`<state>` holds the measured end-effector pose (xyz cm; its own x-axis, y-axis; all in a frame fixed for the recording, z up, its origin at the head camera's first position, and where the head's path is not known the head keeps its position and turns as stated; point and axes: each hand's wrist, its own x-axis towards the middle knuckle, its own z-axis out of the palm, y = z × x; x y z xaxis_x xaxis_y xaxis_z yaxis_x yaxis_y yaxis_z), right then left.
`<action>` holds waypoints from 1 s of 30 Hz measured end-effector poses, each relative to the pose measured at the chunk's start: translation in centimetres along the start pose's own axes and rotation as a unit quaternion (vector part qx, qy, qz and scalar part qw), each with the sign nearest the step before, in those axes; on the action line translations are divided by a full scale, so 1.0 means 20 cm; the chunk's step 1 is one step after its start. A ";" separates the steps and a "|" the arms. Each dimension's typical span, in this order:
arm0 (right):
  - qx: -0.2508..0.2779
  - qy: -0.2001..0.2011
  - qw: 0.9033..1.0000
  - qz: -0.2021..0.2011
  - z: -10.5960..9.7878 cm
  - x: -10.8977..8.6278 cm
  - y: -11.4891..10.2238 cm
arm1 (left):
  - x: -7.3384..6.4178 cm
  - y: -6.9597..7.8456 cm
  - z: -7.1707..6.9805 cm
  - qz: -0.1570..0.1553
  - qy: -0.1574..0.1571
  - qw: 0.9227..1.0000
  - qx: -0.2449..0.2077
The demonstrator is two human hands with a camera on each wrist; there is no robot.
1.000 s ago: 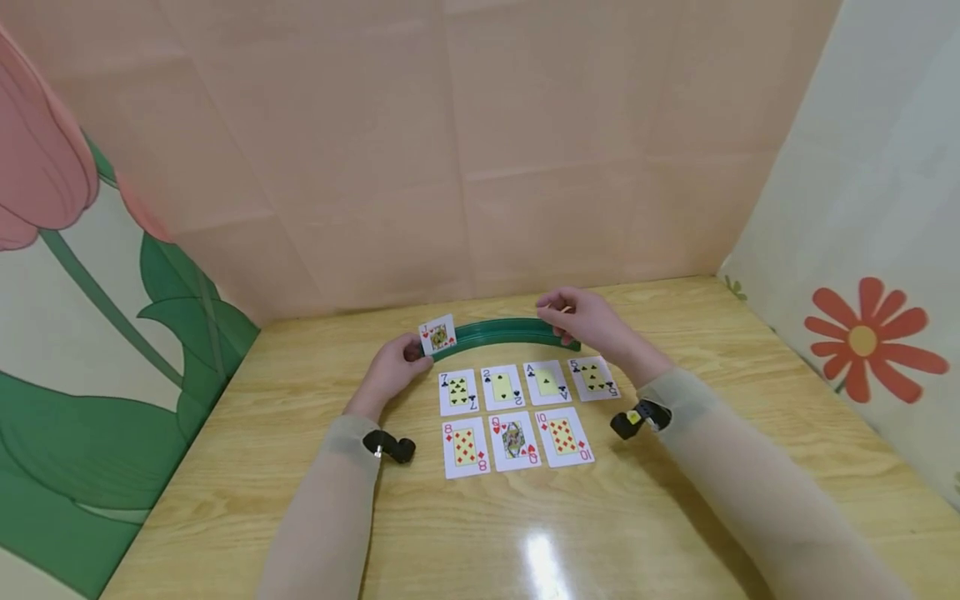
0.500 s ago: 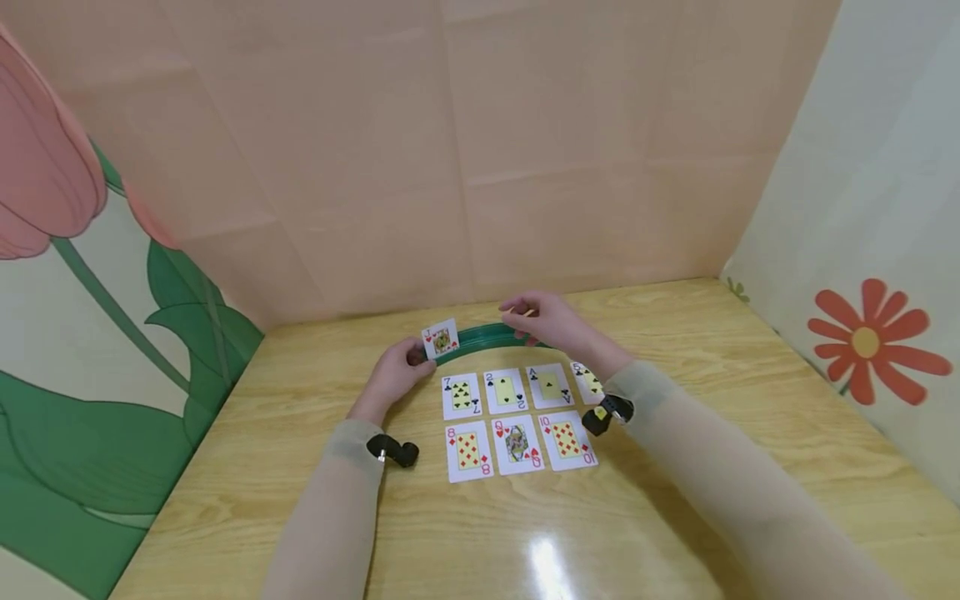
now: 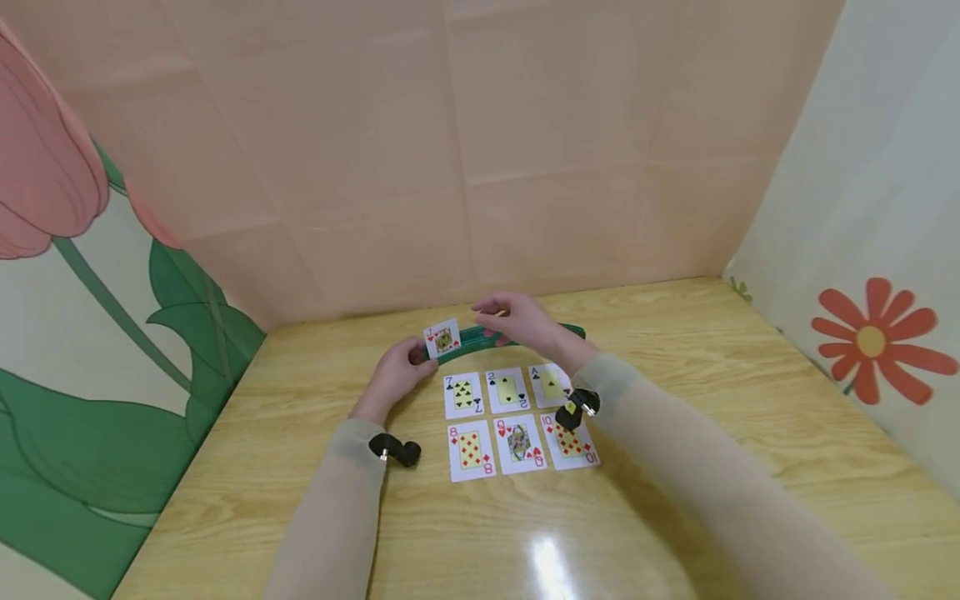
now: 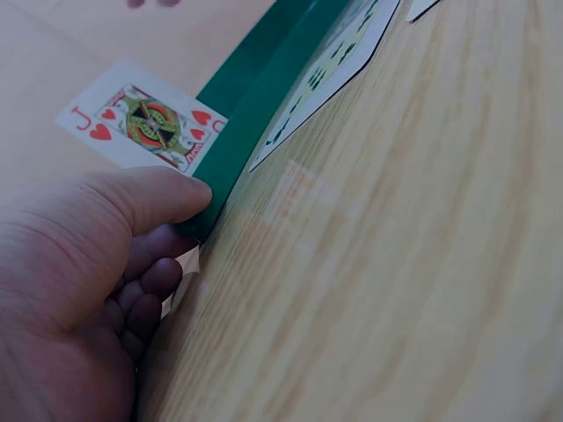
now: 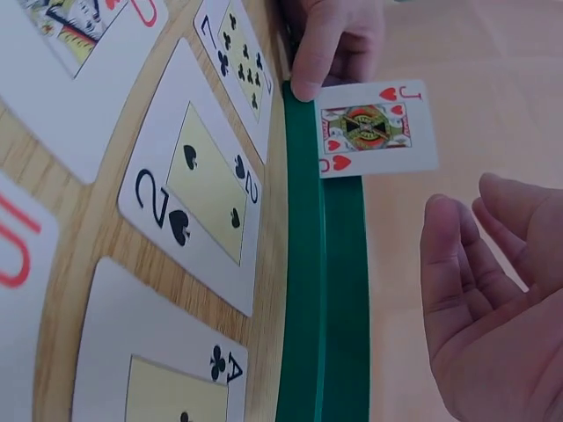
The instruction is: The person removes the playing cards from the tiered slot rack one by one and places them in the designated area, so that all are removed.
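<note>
A curved green card holder (image 3: 471, 337) stands on the table, with a jack of hearts (image 3: 442, 338) upright in its slot near the left end. My left hand (image 3: 397, 372) grips that end, its thumb (image 4: 171, 193) on the front face and the other fingers curled behind and below. In the right wrist view the jack (image 5: 378, 127) rises out of the groove beside the left thumb. My right hand (image 3: 521, 321) hovers over the holder's middle, right of the jack. Its fingers (image 5: 444, 255) are loosely bent, holding nothing.
Face-up cards lie in two rows before the holder: seven of clubs (image 3: 463, 396), two of spades (image 3: 507, 390) and ace of clubs (image 3: 550, 379) behind; eight of diamonds (image 3: 471, 451), queen of hearts (image 3: 519, 444) and ten of diamonds (image 3: 572, 450) in front. A draped wall (image 3: 450, 167) stands behind.
My right hand has moved left along the holder, from its right end towards the jack. The right forearm now hides the five of clubs. My left hand keeps its grip.
</note>
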<state>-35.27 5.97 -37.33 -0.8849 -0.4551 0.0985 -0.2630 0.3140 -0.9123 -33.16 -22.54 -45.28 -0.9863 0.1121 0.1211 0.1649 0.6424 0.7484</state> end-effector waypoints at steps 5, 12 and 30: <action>0.008 -0.002 1.000 -0.003 0.04 0.04 -0.01 | 0.00 0.01 -0.01 0.004 -0.001 1.000 0.001; 0.029 0.008 0.999 -0.008 0.11 0.08 -0.02 | 0.00 0.02 -0.02 0.012 -0.001 1.000 -0.002; 0.041 0.004 0.999 0.004 0.20 0.13 0.00 | 0.01 0.01 -0.01 0.014 0.000 1.000 -0.004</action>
<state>-36.05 1.49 -38.72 -0.8904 -0.4456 0.0932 -0.2228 0.2479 -0.9428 -33.39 -22.54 -44.98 -0.9814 0.1293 0.1416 0.1916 0.6336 0.7495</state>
